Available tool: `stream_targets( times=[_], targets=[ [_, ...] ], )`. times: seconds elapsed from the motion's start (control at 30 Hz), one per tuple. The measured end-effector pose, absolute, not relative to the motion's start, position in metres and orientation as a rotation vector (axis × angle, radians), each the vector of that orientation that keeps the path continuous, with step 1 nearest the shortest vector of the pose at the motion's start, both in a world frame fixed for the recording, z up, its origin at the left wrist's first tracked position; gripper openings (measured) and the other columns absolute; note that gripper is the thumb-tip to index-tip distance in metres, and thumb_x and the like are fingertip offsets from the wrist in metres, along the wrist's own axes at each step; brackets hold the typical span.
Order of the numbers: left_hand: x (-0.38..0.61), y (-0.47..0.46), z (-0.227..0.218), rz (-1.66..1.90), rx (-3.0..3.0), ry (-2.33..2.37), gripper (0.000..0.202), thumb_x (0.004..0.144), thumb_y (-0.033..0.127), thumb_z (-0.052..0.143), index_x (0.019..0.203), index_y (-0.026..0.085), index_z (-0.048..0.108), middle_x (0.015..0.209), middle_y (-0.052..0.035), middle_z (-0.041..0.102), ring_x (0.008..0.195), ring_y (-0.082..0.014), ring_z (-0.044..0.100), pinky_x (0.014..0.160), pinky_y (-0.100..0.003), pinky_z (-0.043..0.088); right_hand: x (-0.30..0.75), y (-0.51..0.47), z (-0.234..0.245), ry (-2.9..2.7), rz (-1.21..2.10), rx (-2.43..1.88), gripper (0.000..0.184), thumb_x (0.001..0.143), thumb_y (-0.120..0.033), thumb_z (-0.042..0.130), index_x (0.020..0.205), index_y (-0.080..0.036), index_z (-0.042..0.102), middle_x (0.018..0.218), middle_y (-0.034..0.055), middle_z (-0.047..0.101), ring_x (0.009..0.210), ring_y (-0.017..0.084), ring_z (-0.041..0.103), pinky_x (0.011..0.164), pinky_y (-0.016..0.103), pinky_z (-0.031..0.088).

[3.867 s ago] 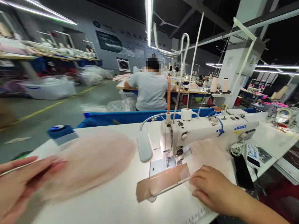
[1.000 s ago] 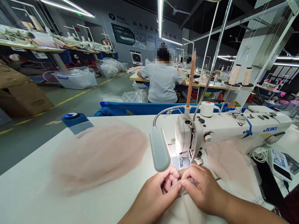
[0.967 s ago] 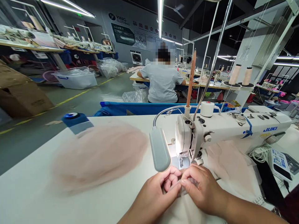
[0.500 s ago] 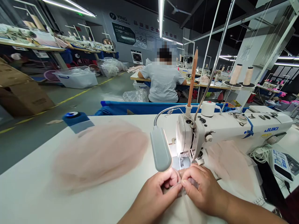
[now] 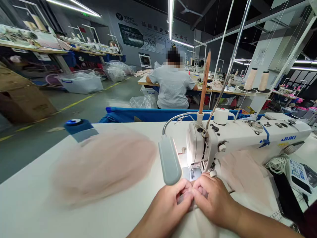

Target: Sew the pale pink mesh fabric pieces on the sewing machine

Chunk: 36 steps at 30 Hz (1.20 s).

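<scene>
My left hand (image 5: pixel 170 203) and my right hand (image 5: pixel 214 200) meet just in front of the sewing machine (image 5: pixel 237 135). Both are closed, thumbs and fingertips pinching a pale, thin fabric (image 5: pixel 196 223) whose lower part hangs toward me. Its gripped edge is mostly hidden by my fingers. Right behind my hands lie the lit needle plate (image 5: pixel 195 173) and presser foot area. A grey lamp head (image 5: pixel 170 161) on a bendable neck hangs close above my left hand.
Sheer pink fabric (image 5: pixel 104 165) is heaped on the white table (image 5: pixel 27 198) at left, and more pink fabric (image 5: pixel 245 175) lies under the machine arm. A phone-like black slab (image 5: pixel 288 198) and a control box (image 5: pixel 298 175) are at right. A person (image 5: pixel 173 84) sits ahead.
My fingers have shifted slightly on the pale fabric, and both hands stay together in about the same place. The view has moved very little.
</scene>
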State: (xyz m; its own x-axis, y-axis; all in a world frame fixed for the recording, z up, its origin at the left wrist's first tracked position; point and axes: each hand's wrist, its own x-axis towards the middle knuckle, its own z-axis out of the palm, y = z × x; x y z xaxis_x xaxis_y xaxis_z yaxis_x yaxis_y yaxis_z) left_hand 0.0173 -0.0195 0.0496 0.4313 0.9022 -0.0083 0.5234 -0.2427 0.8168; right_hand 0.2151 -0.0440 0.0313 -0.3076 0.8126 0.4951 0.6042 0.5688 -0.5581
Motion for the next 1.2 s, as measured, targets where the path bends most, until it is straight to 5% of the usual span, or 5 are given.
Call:
stream_targets(
  times=[0.2, 0.37, 0.57, 1.2],
  targets=[
    [0.012, -0.012, 0.039, 0.739, 2.2, 1.205, 0.038, 0.097, 0.045, 0.051, 0.065, 0.024, 0.052, 0.073, -0.0039, 0.067, 0.073, -0.0248, 0.063, 0.066, -0.034, 0.046, 0.214, -0.041, 0.029, -2.065, 0.279, -1.262, 0.021, 0.094, -0.015, 0.056, 0.082, -0.025, 0.043, 0.076, -0.0011, 0.063, 0.069, 0.019, 0.059, 0.067, 0.03, 0.039],
    [0.01, -0.013, 0.027, 1.049, 2.442, 1.184, 0.015, 0.099, 0.031, 0.06, 0.087, 0.022, 0.064, 0.092, -0.0054, 0.073, 0.081, -0.0255, 0.063, 0.071, -0.035, 0.048, 0.21, -0.04, 0.03, -2.096, 0.194, -1.415, 0.019, 0.096, -0.011, 0.058, 0.085, -0.024, 0.051, 0.082, 0.0005, 0.066, 0.072, 0.021, 0.057, 0.066, 0.031, 0.037],
    [0.01, -0.017, 0.032, 1.066, 2.82, 0.871, 0.04, 0.11, 0.01, 0.044, 0.082, 0.022, 0.07, 0.078, -0.0003, 0.072, 0.07, -0.0202, 0.061, 0.07, -0.034, 0.042, 0.214, -0.039, 0.028, -2.126, 0.182, -1.38, 0.016, 0.092, -0.007, 0.064, 0.094, -0.023, 0.063, 0.09, 0.0021, 0.067, 0.081, 0.022, 0.06, 0.071, 0.03, 0.042],
    [0.008, -0.005, 0.01, 1.116, 2.863, 0.941, 0.029, 0.107, 0.016, 0.049, 0.107, 0.025, 0.076, 0.11, -0.0041, 0.084, 0.09, -0.0294, 0.074, 0.079, -0.045, 0.05, 0.222, -0.032, 0.026, -2.115, -0.2, -1.24, 0.021, 0.096, -0.007, 0.059, 0.09, -0.022, 0.073, 0.096, 0.0073, 0.074, 0.091, 0.026, 0.065, 0.076, 0.033, 0.055]
  ],
)
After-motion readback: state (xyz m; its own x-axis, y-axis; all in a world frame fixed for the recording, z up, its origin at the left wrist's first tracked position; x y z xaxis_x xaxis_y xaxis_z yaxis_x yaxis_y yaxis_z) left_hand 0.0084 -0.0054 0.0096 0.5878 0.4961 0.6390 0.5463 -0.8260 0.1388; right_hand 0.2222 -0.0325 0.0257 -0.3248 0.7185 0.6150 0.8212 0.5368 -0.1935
